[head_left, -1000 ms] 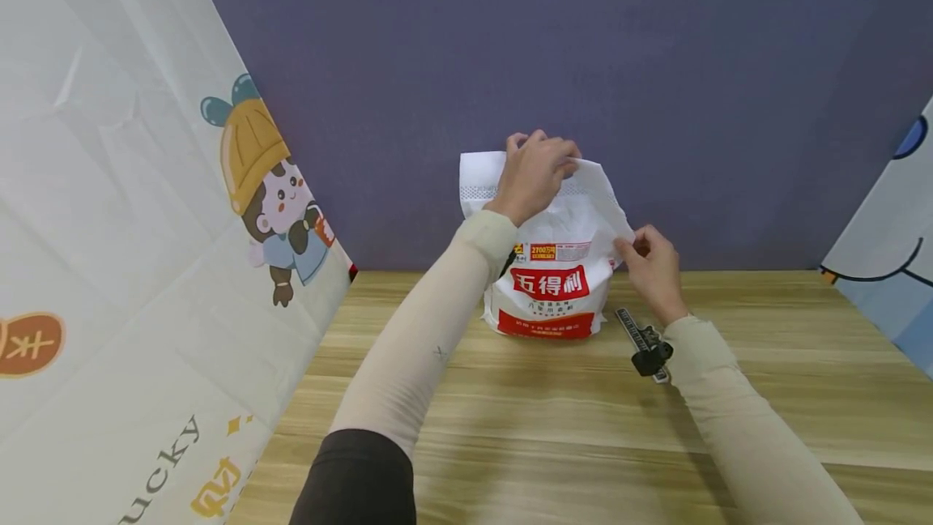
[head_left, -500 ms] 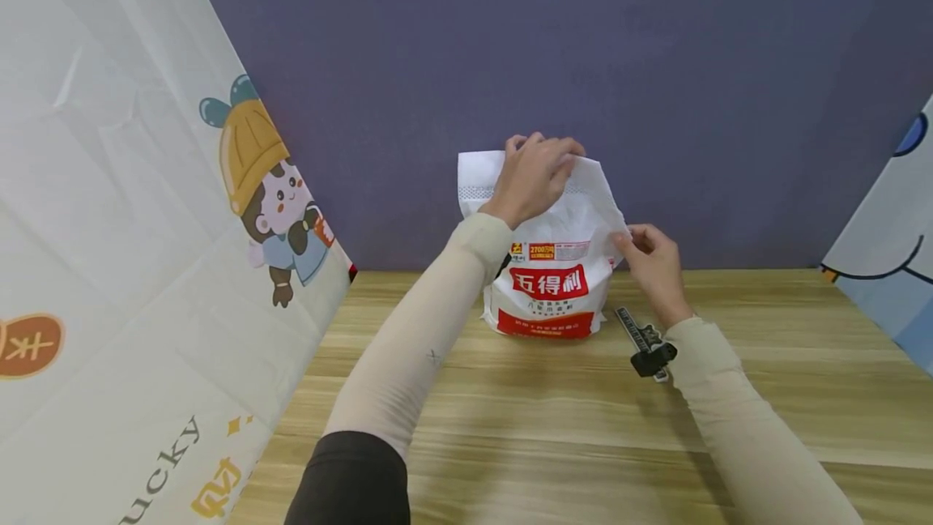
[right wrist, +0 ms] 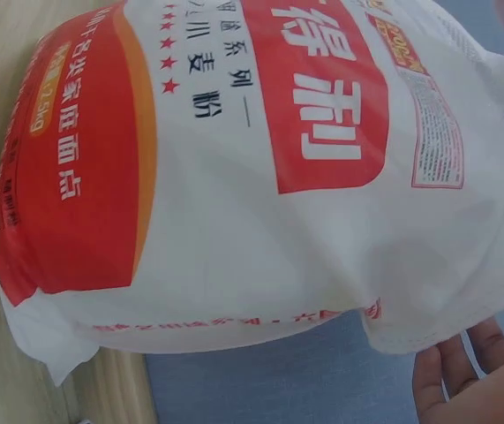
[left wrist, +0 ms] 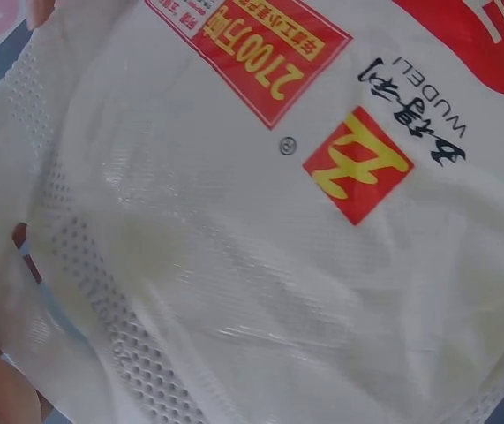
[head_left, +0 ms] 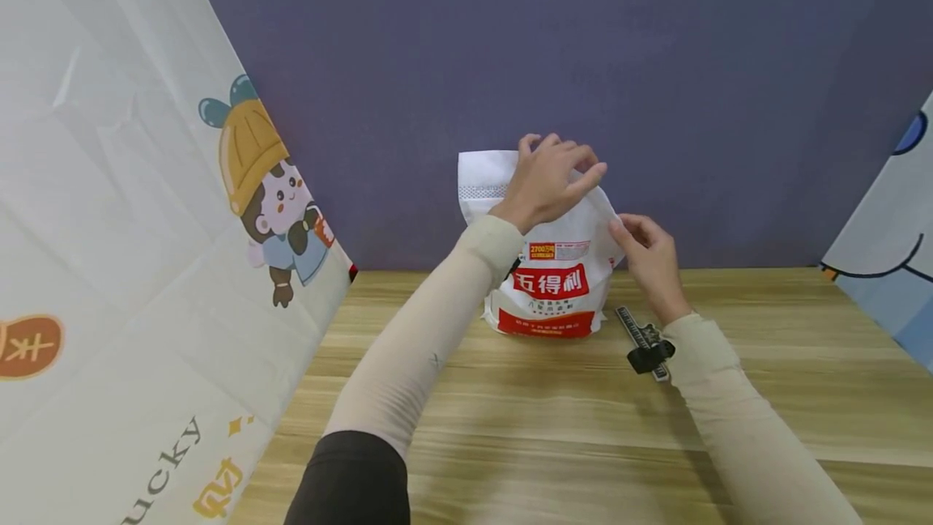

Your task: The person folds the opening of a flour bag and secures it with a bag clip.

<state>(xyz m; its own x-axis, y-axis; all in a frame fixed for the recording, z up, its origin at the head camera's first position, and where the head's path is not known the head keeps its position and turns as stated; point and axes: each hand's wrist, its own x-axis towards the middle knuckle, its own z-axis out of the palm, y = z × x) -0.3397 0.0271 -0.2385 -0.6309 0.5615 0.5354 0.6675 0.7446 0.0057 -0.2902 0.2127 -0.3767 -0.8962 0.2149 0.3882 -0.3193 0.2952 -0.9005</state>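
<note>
A white flour bag (head_left: 550,306) with red printed panels stands upright on the table against the back wall. Its upper part is slack, and a perforated band runs below the top edge. My left hand (head_left: 547,181) is over the top edge, fingers loosely bent and thumb apart from them, hiding much of the rim. In the left wrist view, part of that hand (left wrist: 0,393) shows past the bag's edge. My right hand (head_left: 651,262) pinches the bag's right side edge, thumb in front. In the right wrist view, its fingers (right wrist: 481,367) lie along that edge.
A narrow dark strip with pale markings (head_left: 628,322) lies on the wood-grain table (head_left: 525,428), right of the bag, partly behind the right wrist camera (head_left: 649,356). A dark blue wall (head_left: 583,39) closes the back; a printed white sheet (head_left: 131,225) stands at left.
My left hand has shifted right along the bag's top, its thumb now farther from the fingers. My right hand's fingers have risen slightly. The bag's base stays in place.
</note>
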